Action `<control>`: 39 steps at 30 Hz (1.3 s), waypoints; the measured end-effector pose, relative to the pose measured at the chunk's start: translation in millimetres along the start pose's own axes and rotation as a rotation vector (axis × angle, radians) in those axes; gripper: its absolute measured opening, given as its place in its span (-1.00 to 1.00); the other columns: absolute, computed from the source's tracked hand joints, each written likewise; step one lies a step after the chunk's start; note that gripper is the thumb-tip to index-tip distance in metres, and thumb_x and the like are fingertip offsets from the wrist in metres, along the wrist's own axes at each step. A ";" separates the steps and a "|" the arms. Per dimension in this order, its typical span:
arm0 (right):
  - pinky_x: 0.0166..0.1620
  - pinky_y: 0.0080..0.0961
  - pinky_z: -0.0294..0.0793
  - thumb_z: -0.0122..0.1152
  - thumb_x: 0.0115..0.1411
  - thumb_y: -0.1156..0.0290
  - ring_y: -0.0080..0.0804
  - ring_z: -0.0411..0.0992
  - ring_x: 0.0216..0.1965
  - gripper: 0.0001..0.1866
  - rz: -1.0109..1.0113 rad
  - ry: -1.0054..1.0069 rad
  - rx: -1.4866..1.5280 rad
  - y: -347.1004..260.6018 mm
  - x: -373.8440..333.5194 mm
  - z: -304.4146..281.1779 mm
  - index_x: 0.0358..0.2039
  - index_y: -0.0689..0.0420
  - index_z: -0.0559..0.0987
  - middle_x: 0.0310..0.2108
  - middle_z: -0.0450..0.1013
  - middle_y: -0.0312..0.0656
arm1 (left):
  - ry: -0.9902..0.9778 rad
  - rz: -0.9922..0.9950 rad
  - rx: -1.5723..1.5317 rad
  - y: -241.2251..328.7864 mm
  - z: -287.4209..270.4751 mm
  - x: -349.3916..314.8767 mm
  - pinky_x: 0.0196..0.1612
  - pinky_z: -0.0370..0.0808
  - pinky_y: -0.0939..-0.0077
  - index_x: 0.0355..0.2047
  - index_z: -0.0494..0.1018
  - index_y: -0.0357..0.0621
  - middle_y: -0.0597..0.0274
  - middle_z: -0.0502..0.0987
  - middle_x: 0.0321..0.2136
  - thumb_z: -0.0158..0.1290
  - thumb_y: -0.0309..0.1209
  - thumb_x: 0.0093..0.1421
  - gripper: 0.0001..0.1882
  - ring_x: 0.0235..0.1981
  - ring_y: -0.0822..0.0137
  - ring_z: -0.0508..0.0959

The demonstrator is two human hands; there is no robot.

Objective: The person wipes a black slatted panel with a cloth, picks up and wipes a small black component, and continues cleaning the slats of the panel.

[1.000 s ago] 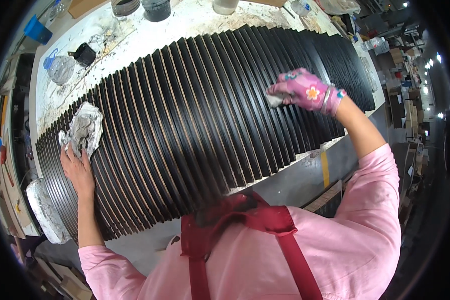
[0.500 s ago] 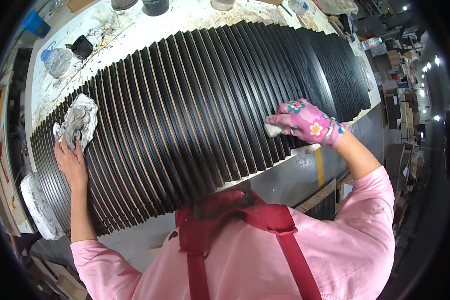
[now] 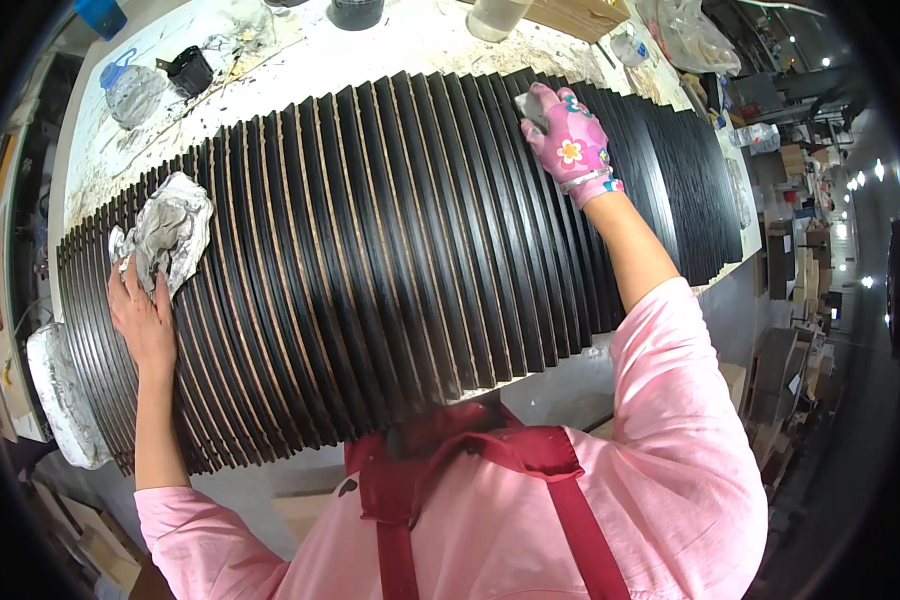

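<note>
A long row of overlapping black strips [image 3: 370, 250], many with bare brown edges, spreads across the table. My right hand [image 3: 572, 142], in a pink flowered glove, is at the far edge of the row, right of centre. Its closed fingers grip a small pale grey pad [image 3: 530, 104], partly hidden by the hand. My bare left hand [image 3: 142, 318] rests on the narrow strips at the left. Its fingertips are tucked into a crumpled white rag [image 3: 178, 225] with dark stains, which spreads beyond them over the strips.
On the stained white table [image 3: 100, 185] behind the strips stand a clear bottle [image 3: 135, 95], a black pot [image 3: 188, 72], a dark tub [image 3: 356, 12] and a cloudy container [image 3: 497, 17]. A cardboard box [image 3: 575, 14] is at the back. A white wrapped block [image 3: 65, 395] sits at the left end.
My right hand has moved from the near side of the strips to their far edge, still gripping the pad. My left hand stays by the rag, which looks slightly more spread.
</note>
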State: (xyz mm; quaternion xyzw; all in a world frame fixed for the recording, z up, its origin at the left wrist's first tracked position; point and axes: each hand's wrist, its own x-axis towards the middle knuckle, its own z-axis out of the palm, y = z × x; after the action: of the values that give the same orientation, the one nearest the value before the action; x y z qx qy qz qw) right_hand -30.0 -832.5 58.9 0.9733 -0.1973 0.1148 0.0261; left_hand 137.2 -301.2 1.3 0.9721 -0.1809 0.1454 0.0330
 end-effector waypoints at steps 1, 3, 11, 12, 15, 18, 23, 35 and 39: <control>-0.10 -0.22 0.47 0.22 0.09 0.22 -0.05 0.48 -0.16 -0.55 -0.008 0.000 -0.005 -5.1 1.1 -2.3 -0.01 0.06 0.47 -0.16 0.44 -0.01 | 0.000 -0.008 -0.004 -0.3 0.1 -0.7 0.19 0.17 0.04 0.20 0.25 -0.12 -0.11 0.22 0.17 -0.07 -0.16 0.31 -0.49 0.20 -0.10 0.22; -0.13 -0.22 0.49 0.21 0.08 0.25 -0.06 0.48 -0.17 -0.56 -0.016 -0.050 -0.076 -14.0 1.9 -5.2 -0.02 0.09 0.47 -0.16 0.44 -0.01 | -0.032 -0.018 -0.010 -1.2 -0.2 -1.5 0.21 0.14 0.02 0.20 0.25 -0.12 -0.09 0.21 0.18 -0.07 -0.15 0.31 -0.48 0.21 -0.08 0.21; -0.15 -0.18 0.51 0.16 0.08 0.32 -0.01 0.49 -0.19 -0.71 -0.027 -0.002 -0.132 -16.5 47.9 8.5 -0.17 0.12 0.49 -0.19 0.44 0.02 | -0.044 -0.022 -0.017 2.2 -3.1 -1.7 0.21 0.11 -0.02 0.21 0.24 -0.10 -0.09 0.20 0.19 -0.08 -0.15 0.31 -0.48 0.22 -0.08 0.20; -0.14 -0.18 0.50 0.14 0.10 0.32 0.01 0.49 -0.19 -0.70 -0.019 0.001 -0.136 -14.9 55.0 10.2 -0.14 0.10 0.50 -0.19 0.44 0.04 | -0.041 -0.024 -0.003 3.1 -1.9 -1.3 0.21 0.11 -0.02 0.21 0.25 -0.10 -0.09 0.20 0.19 -0.08 -0.16 0.31 -0.48 0.22 -0.08 0.20; -0.11 -0.14 0.48 0.15 0.14 0.25 0.07 0.48 -0.17 -0.63 0.043 0.046 -0.070 7.0 77.4 9.0 -0.04 0.05 0.49 -0.19 0.46 0.06 | -0.037 -0.019 0.001 2.7 -2.6 -0.4 0.21 0.12 -0.02 0.21 0.25 -0.10 -0.09 0.20 0.19 -0.08 -0.16 0.32 -0.49 0.22 -0.07 0.20; -0.05 -0.25 0.47 0.22 0.15 0.20 -0.03 0.48 -0.09 -0.51 0.208 0.096 0.427 42.0 67.8 -1.6 0.07 0.12 0.45 -0.11 0.49 0.05 | -0.042 -0.015 -0.009 1.9 -0.7 0.4 0.20 0.13 -0.03 0.20 0.25 -0.10 -0.09 0.20 0.19 -0.09 -0.15 0.32 -0.50 0.22 -0.07 0.19; -0.36 -0.57 0.49 0.08 0.25 0.22 -0.53 0.47 -0.25 -0.60 0.611 -0.078 1.362 43.9 6.7 -14.0 0.04 0.13 0.50 -0.15 0.50 -0.30 | -0.041 -0.014 0.008 -1.3 1.6 -2.3 0.20 0.13 -0.03 0.21 0.25 -0.10 -0.10 0.19 0.20 -0.12 -0.13 0.34 -0.49 0.22 -0.08 0.19; -0.22 -0.35 0.61 0.02 0.32 0.28 -0.41 0.53 -0.25 -0.72 0.578 -0.372 2.069 27.1 -61.8 -19.0 -0.01 0.08 0.47 -0.18 0.52 -0.25 | 0.201 0.174 -0.405 23.6 -38.4 16.2 0.05 0.32 0.15 0.03 0.39 -0.20 -0.06 0.35 0.00 0.06 -0.45 0.14 -0.59 0.00 -0.07 0.40; -0.17 -0.39 0.58 0.11 0.28 0.25 -0.47 0.51 -0.20 -0.63 0.617 -0.180 1.779 23.2 -72.1 -29.6 0.06 0.07 0.44 -0.15 0.51 -0.32 | 0.134 0.323 -0.309 61.0 -43.1 21.7 0.10 0.26 0.16 -0.03 0.43 -0.11 -0.01 0.37 0.02 0.13 -0.41 0.01 -0.55 0.04 -0.02 0.38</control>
State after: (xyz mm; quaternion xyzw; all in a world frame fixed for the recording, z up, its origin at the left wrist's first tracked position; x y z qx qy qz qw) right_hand -110.0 -823.8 71.0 0.5460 -0.2873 0.1495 -0.7727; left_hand 122.8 -360.5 49.5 0.9022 -0.3514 0.1836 0.1698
